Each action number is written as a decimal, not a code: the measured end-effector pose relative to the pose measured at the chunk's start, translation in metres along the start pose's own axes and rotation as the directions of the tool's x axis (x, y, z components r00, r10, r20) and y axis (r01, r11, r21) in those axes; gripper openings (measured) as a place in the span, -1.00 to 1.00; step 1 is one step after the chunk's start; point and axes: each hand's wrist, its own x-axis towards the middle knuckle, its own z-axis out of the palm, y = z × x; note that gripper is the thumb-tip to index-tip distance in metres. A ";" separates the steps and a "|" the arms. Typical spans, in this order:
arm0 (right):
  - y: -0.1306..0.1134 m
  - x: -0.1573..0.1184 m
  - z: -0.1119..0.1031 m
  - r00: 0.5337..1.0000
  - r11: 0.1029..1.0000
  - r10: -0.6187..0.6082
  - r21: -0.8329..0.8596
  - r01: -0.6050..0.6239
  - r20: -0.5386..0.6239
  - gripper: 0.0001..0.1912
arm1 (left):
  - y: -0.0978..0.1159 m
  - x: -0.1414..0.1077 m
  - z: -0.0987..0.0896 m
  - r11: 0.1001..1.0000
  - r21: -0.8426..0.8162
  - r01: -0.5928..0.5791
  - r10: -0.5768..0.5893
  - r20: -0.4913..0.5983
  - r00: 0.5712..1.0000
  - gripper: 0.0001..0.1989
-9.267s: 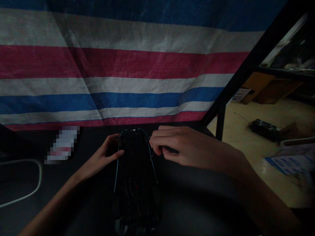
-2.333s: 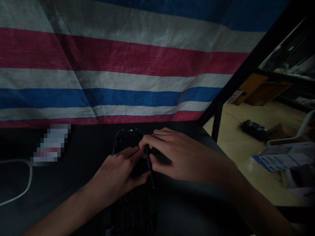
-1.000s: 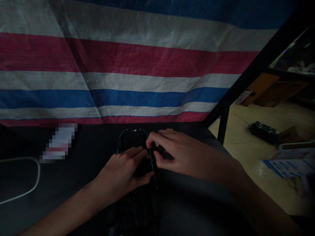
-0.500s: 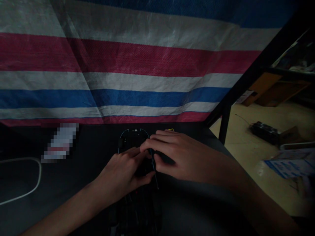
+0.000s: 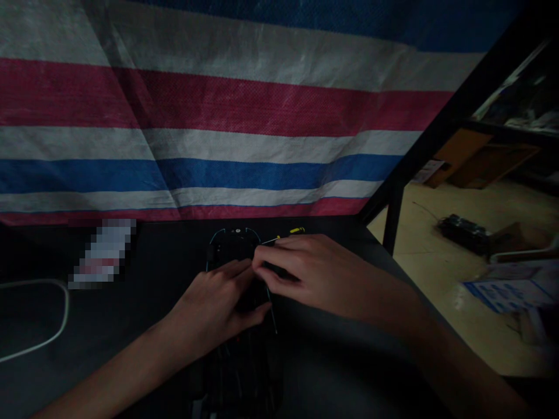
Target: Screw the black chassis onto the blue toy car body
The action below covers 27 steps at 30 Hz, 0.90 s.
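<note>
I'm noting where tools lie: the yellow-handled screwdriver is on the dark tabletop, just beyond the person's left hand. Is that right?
Wrong hand: the head view shows the yellow-handled screwdriver on the dark tabletop, just beyond the person's right hand, not the left.

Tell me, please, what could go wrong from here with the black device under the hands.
The right hand is close to the yellow-handled tool, so it might nudge it. The thin strip along the right side of the black device might bend if pressed hard. The light is dim, so small dark parts could be missed.
</note>
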 end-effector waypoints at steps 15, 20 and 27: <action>0.004 0.001 -0.005 0.998 0.997 -0.056 0.050 0.057 -0.030 -0.82 | 0.001 0.000 -0.003 0.999 -0.029 0.021 -0.020 0.035 0.999 -0.73; 0.007 0.001 -0.004 1.000 1.000 0.019 0.000 -0.019 0.009 -0.90 | 0.000 0.000 -0.001 1.000 -0.003 0.004 -0.004 0.015 1.000 -0.69; 0.005 0.001 -0.002 0.998 0.997 -0.056 0.043 0.057 -0.026 -0.89 | -0.002 0.000 0.001 1.000 -0.006 -0.001 0.001 0.017 1.000 -0.69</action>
